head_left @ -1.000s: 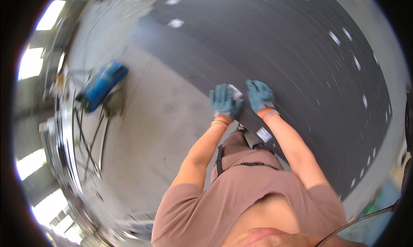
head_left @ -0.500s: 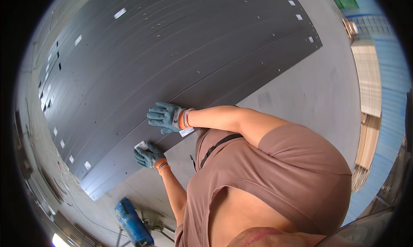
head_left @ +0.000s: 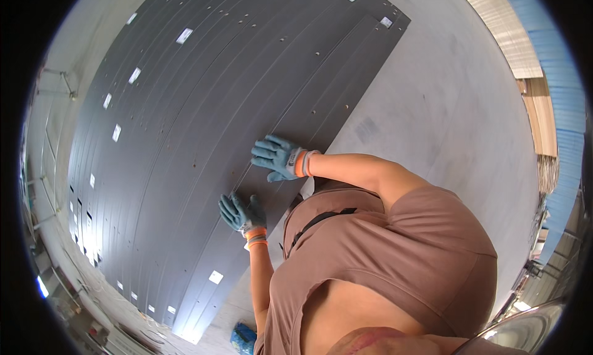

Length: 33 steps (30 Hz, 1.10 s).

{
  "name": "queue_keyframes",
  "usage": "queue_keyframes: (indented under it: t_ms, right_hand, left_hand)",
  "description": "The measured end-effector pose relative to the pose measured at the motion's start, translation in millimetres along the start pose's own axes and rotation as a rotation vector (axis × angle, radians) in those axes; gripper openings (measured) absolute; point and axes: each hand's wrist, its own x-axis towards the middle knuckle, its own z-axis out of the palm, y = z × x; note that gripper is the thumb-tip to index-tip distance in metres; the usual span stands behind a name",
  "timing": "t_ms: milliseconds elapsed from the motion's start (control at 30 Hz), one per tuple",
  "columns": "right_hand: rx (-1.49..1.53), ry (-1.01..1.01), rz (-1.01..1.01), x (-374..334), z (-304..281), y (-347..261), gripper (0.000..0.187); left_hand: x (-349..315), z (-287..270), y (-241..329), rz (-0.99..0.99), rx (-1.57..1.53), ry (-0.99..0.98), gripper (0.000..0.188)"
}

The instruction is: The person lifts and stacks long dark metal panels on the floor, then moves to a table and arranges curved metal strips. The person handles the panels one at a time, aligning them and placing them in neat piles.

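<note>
Dark grey long panels (head_left: 204, 120) lie side by side in a broad sheet on the floor, with thin seams, small specks or holes and white labels. Both my hands wear blue-grey gloves with orange cuffs. My right hand (head_left: 278, 158) rests on the panels near their right edge, fingers spread. A little below and to the left, my left hand (head_left: 242, 214) lies on the panels too, fingers apart. Neither holds anything. A white label (head_left: 215, 276) sits on the panel below my left hand. My body hides part of the near panel edge.
Pale grey floor (head_left: 438, 114) stretches along the right side of the panels. Stacked light-brown boards (head_left: 537, 117) and a blue strip (head_left: 565, 101) line the far right. A blue rounded object (head_left: 243, 338) stands at the bottom. Metal framing (head_left: 46, 151) runs along the left.
My view has turned, so the panels run more steeply. Both hands appear further right, still flat on the panels. The label that was beside my left hand is no longer next to it.
</note>
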Motion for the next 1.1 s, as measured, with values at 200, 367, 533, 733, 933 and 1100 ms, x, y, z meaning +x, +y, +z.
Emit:
queue_keyframes:
  t_ms: [200,367,533,733,933,1100]
  right_hand:
    - [0.047,0.075,0.125,-44,-30,98,0.075]
    - [0.031,-0.158,0.605,-78,-135,230,0.064]
    - [-0.471,0.388,0.968,-169,-123,345,0.060]
    - [-0.161,0.306,0.632,-102,-115,248,0.052]
    - [0.141,0.236,0.085,-48,-72,70,0.052]
    - [0.225,0.074,-0.310,-26,-35,-76,0.056]
  left_hand:
    - [9,25,37,0.059,0.094,-0.144,0.079]
    - [0,20,37,0.071,0.147,-0.125,0.078]
    - [10,28,44,0.106,0.143,-0.143,0.077]
    - [-4,26,38,-0.080,0.129,-0.292,0.084]
    - [-12,-13,48,-0.168,0.008,-0.130,0.075]
    - [-103,-76,36,-0.347,-0.079,0.226,0.069]
